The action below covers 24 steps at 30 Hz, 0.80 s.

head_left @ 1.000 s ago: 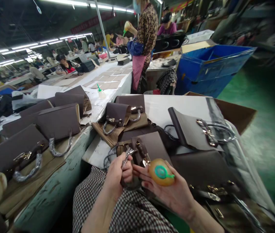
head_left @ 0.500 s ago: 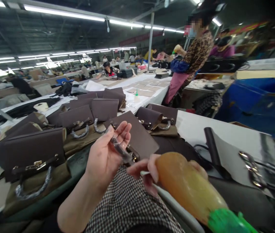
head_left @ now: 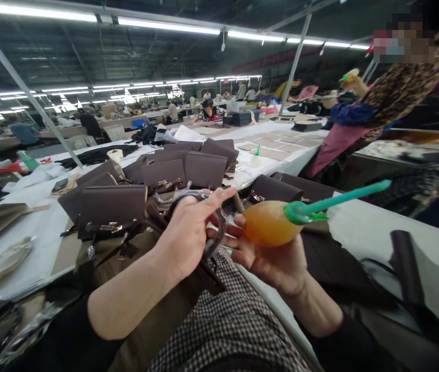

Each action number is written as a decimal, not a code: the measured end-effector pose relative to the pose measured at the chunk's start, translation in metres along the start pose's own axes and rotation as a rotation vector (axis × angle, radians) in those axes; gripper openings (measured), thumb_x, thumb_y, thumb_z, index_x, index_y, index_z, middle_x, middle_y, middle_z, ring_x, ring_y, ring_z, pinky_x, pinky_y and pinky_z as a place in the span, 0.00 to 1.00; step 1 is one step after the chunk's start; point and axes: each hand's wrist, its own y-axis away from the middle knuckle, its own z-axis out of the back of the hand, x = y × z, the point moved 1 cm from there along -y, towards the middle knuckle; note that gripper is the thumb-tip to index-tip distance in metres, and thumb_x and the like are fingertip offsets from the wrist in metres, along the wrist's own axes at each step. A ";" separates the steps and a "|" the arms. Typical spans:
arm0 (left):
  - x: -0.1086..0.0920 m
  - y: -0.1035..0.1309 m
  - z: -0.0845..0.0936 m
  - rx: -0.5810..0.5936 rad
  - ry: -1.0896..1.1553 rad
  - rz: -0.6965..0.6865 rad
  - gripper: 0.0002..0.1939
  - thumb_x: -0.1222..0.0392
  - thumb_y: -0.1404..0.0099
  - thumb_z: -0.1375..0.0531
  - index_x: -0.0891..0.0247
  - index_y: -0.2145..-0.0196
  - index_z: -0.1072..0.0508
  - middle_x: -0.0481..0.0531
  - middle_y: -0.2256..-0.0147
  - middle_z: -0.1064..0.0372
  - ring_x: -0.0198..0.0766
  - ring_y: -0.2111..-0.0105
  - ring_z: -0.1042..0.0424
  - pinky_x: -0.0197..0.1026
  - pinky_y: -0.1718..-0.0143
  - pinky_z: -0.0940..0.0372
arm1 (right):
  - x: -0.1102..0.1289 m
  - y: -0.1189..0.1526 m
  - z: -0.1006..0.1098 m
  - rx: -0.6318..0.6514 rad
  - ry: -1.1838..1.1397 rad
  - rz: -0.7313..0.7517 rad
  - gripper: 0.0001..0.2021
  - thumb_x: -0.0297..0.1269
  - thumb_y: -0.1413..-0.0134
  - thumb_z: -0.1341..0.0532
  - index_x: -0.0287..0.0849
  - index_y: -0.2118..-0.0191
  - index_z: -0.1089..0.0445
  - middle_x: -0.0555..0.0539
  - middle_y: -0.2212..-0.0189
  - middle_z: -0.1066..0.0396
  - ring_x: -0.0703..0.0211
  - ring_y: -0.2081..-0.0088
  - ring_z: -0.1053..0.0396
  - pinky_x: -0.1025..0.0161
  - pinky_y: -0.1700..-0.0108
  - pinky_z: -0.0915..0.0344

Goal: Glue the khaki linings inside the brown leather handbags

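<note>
My left hand [head_left: 188, 232] is closed around a plastic-wrapped bag handle [head_left: 219, 227] near the middle of the view. Close beside it, my right hand [head_left: 277, 261] holds an amber glue bottle [head_left: 268, 225] lying across the palm, its green cap and long nozzle [head_left: 347, 196] pointing to the right. Fingertips of the right hand reach to the handle. Behind the hands, dark brown bags [head_left: 112, 206] with metal clasps and wrapped handles lie in a row on the white table [head_left: 44, 222]. The bag below the handle is partly hidden by my hands.
A person in a leopard-print top [head_left: 409, 93] stands at the right, holding a similar bottle. A small bottle with a green tip [head_left: 257, 159] stands on the far table, near flat beige pieces [head_left: 277, 142]. A slanted metal pole [head_left: 25, 88] rises at the left.
The view has turned left. My right hand has rolled palm up, and the bottle's nozzle now points up and right. My left hand has turned over and closed on the handle.
</note>
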 end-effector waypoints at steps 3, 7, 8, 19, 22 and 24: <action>0.024 -0.010 0.023 -0.003 -0.091 0.097 0.21 0.46 0.36 0.30 0.67 0.56 0.23 0.56 0.63 0.25 0.38 0.74 0.25 0.43 0.74 0.27 | -0.011 -0.001 0.007 0.047 0.024 -0.045 0.25 0.56 0.48 0.30 0.39 0.54 0.27 0.37 0.54 0.27 0.42 0.50 0.27 0.61 0.68 0.28; 0.061 -0.012 0.066 0.141 -0.458 -0.041 0.26 0.35 0.27 0.45 0.64 0.59 0.29 0.57 0.61 0.25 0.39 0.67 0.23 0.44 0.61 0.26 | -0.014 -0.005 0.019 -0.018 -0.015 -0.085 0.26 0.53 0.52 0.28 0.39 0.55 0.29 0.41 0.59 0.30 0.54 0.61 0.31 0.67 0.71 0.31; 0.069 -0.008 0.079 0.189 -0.535 -0.056 0.23 0.37 0.27 0.45 0.63 0.60 0.30 0.56 0.62 0.25 0.40 0.65 0.23 0.45 0.58 0.27 | -0.013 -0.006 0.024 -0.030 -0.042 -0.110 0.27 0.51 0.55 0.27 0.37 0.55 0.30 0.41 0.60 0.31 0.58 0.63 0.33 0.70 0.73 0.33; 0.186 -0.011 0.143 0.865 -1.102 -0.075 0.21 0.73 0.37 0.39 0.49 0.54 0.21 0.56 0.46 0.24 0.50 0.40 0.30 0.54 0.35 0.42 | -0.001 -0.006 0.071 -0.121 -0.262 -0.154 0.25 0.51 0.54 0.31 0.42 0.55 0.35 0.45 0.62 0.39 0.60 0.66 0.41 0.76 0.81 0.35; 0.220 -0.039 0.124 0.827 -0.965 -0.046 0.17 0.75 0.37 0.38 0.50 0.60 0.19 0.51 0.51 0.20 0.49 0.40 0.29 0.54 0.31 0.48 | -0.001 -0.005 0.072 -0.116 -0.276 -0.149 0.25 0.50 0.55 0.31 0.42 0.55 0.36 0.45 0.62 0.39 0.61 0.66 0.40 0.76 0.80 0.34; 0.234 -0.055 0.116 0.749 -0.870 0.015 0.12 0.74 0.40 0.33 0.57 0.65 0.20 0.51 0.55 0.20 0.52 0.43 0.27 0.56 0.32 0.44 | 0.000 -0.003 0.075 -0.118 -0.289 -0.143 0.25 0.49 0.55 0.31 0.40 0.55 0.36 0.44 0.62 0.39 0.61 0.66 0.39 0.77 0.80 0.34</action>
